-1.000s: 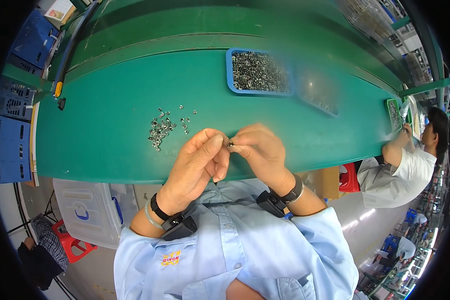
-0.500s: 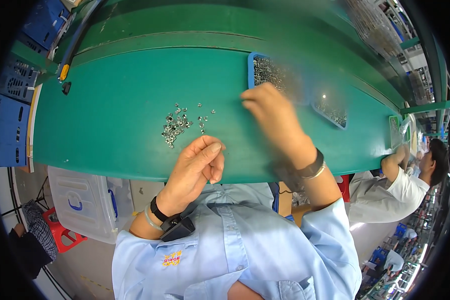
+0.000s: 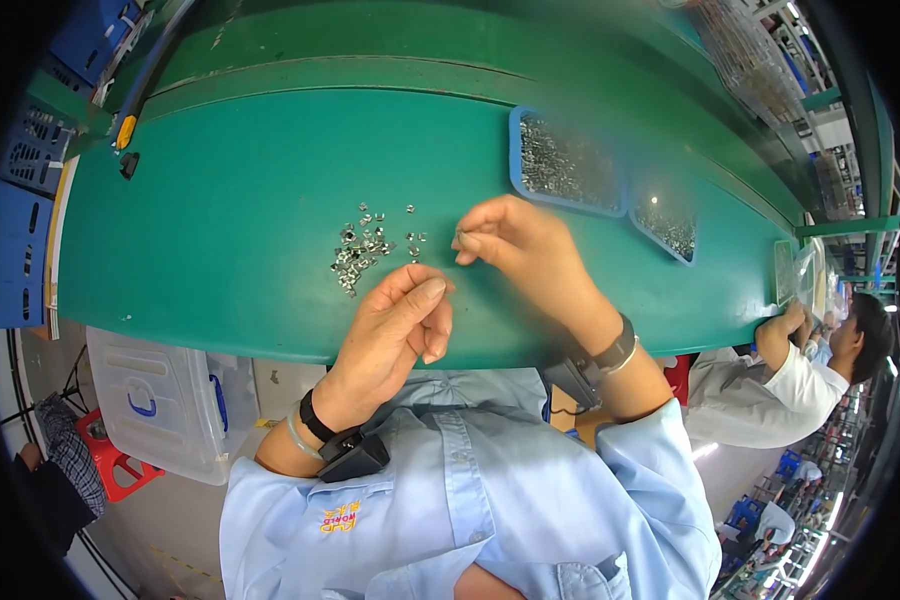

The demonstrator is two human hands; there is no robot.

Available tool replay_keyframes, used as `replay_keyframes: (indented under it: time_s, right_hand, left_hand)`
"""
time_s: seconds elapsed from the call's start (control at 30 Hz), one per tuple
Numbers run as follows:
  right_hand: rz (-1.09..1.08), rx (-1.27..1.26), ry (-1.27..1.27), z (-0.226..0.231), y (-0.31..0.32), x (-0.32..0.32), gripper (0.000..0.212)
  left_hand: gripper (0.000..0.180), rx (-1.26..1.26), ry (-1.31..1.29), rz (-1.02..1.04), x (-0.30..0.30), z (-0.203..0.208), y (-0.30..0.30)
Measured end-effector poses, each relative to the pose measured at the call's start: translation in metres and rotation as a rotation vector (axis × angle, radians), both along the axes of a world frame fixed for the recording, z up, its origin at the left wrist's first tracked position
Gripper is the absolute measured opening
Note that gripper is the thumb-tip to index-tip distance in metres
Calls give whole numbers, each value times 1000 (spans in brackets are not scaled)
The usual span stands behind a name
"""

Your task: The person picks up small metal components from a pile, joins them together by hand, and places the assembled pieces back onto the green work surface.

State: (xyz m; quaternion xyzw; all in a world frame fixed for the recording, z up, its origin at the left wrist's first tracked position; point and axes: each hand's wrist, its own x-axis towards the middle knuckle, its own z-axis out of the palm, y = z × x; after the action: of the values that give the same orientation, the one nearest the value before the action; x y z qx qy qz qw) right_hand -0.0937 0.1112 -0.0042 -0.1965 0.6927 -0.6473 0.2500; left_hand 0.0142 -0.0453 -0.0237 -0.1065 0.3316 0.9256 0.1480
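A loose pile of small shiny metal pieces (image 3: 360,252) lies on the green table mat (image 3: 240,190), a few of them scattered off to its right. Just below the pile, my left hand (image 3: 395,315) is closed, thumb pressed to the forefinger; whatever it may pinch is too small to make out. My right hand (image 3: 515,240) is over the mat to the right of the pile. Its thumb and fingertips are pinched together, with a tiny bit at the tips that I cannot identify. Neither hand touches the pile.
Two blue trays of small metal parts, a larger one (image 3: 514,150) and another (image 3: 660,240), stand at the back right. A yellow-and-black tool (image 3: 125,133) is at the far left. Clear lidded bins (image 3: 160,400) stand below the table. A person (image 3: 790,390) sits at right.
My right hand has moved left and slightly down, away from the larger blue tray toward my left hand. My left hand has stayed nearly still.
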Motion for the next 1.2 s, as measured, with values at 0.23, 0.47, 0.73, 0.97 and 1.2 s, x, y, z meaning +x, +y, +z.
replay_keyframes:
  time_s: [0.23,0.47,0.73,0.97,1.2]
  right_hand:
    - [-90,-295,-261,0,25,26,9]
    - [-125,-419,-255,-9,34,34,13]
    - [-136,-274,-78,-5,33,35,14]
    - [-53,-43,289,6,39,28,11]
    - [-108,81,743,0,35,28,13]
  left_hand:
    - [16,-165,43,78,-13,15,26]
    - [15,-359,100,103,-21,20,38]
    - [14,-279,46,64,-27,13,31]
    - [16,-82,6,-60,-27,7,23]
    - [16,-146,9,-43,-25,10,24]
